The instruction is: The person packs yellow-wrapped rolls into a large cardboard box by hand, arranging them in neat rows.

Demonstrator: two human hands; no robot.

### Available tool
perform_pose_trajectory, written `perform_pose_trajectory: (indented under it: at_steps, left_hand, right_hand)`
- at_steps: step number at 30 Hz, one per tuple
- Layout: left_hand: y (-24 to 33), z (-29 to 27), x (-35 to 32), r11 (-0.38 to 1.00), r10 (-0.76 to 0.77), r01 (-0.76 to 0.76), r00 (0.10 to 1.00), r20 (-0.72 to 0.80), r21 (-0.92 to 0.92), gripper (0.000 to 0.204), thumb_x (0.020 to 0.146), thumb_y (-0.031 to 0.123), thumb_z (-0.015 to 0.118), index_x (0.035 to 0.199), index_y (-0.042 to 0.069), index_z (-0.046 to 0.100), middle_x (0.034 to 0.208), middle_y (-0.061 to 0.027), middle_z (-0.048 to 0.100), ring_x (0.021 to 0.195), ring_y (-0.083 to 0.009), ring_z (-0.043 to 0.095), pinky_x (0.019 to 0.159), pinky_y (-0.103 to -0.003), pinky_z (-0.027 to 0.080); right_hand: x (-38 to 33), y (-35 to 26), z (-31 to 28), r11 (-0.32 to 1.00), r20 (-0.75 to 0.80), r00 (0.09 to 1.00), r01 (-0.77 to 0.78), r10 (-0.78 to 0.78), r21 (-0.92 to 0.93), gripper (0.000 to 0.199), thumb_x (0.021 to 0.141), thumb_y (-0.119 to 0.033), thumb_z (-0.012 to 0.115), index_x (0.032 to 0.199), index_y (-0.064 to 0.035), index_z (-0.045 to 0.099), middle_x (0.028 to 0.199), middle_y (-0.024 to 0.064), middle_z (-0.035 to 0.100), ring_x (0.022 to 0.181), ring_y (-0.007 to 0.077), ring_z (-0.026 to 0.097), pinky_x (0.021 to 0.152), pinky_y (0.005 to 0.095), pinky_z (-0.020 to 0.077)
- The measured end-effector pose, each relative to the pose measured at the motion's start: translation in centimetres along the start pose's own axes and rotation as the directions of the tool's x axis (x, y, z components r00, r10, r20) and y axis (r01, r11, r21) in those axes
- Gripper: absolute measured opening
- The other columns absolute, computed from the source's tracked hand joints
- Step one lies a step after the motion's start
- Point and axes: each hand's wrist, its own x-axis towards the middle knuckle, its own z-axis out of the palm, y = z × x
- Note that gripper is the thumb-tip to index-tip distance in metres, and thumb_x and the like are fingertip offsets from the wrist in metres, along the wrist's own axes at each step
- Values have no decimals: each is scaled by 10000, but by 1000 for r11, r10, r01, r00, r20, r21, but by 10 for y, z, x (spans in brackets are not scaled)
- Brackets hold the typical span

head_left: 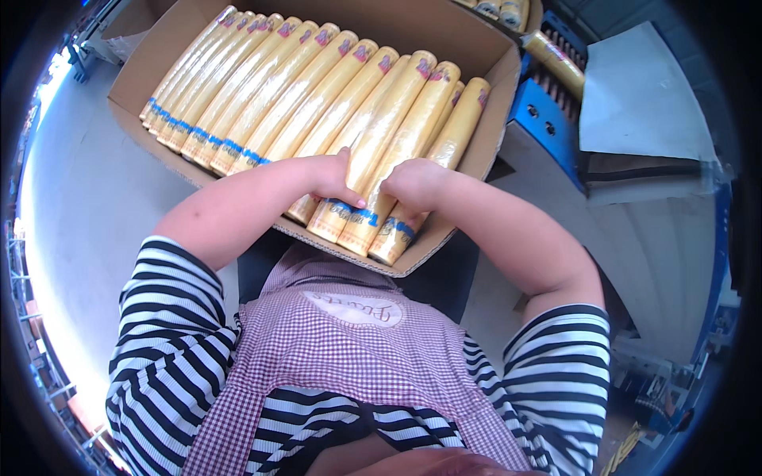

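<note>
The open cardboard box [476, 51] sits directly in front of the person, its near edge by the apron. Inside it, long yellow rolls [317, 95] in shiny clear wrap lean side by side in a slanting row, reaching from the box's left wall almost to its right wall; each shows a blue band toward its near end.

The left hand [327, 178] is over the box's near side, thumb and forefinger spread apart against the rolls; whether its grip closes on one, I cannot tell. The right hand [414, 184] is just beside it, toward the box's near right corner, its fingers curled down among the last rolls. Its fingertips are hidden, so I cannot tell what its grip pinches.

On the near side of the box are a checked apron [341, 357] with a pale patch [357, 309] and black-and-white striped sleeves [171, 293]. To the right of the box stands a blue bin [528, 111], with a single wrapped roll [556, 63] lying on it and a whitish sheet [643, 95] beyond. Past the box's far right corner, part of a second carton [533, 16] holds more rolls.
</note>
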Motion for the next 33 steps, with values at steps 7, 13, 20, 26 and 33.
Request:
perform_pose_trajectory:
  at_steps: [7,13,20,26,33]
  left_hand:
    - [-20,7,24,974,221,-203,942,-252,97,1427,732,589,870,1627,-13,-64,1524,-359,417,1367,-419,519,1143,-410,431]
    - [-13,0,13,978,193,-174,964,-185,113,1391,681,202,963,1626,-24,-32,1513,-331,449,1352,-399,530,1135,-374,439]
    - [-6,2,7,972,168,-135,972,-164,194,1369,698,207,943,1633,-1,-35,1617,-276,323,1341,-393,541,1085,-395,484]
    - [-17,-40,5,903,136,-336,814,-565,-267,937,948,383,718,1644,63,178,1573,-257,431,1405,-369,494,1154,-453,410]
    - [-96,-94,-49,9,-86,-970,243,-966,-244,810,1065,660,279,1609,60,319,1663,-199,292,1467,-363,405,1224,-451,332]
  right_hand:
    - [-73,120,-41,687,-670,389,117,632,717,469,825,-234,856,1227,-47,702,1156,142,729,1094,259,683,973,364,532]
    - [-148,273,-43,592,-701,-26,-514,713,621,502,886,-94,639,1384,-49,598,1347,216,640,1284,383,585,1100,441,463]
    - [-145,340,-43,205,-339,32,-848,940,489,955,814,-65,716,1628,-258,256,1577,129,441,1470,370,403,1213,530,334]
    - [-107,263,-81,601,-677,249,-718,692,351,706,792,-99,766,1441,-246,529,1353,130,570,1273,376,555,1047,498,500]
    - [16,57,-139,970,-958,288,-235,0,-70,533,839,1,589,1320,-225,642,1062,112,577,1046,341,565,908,460,482]
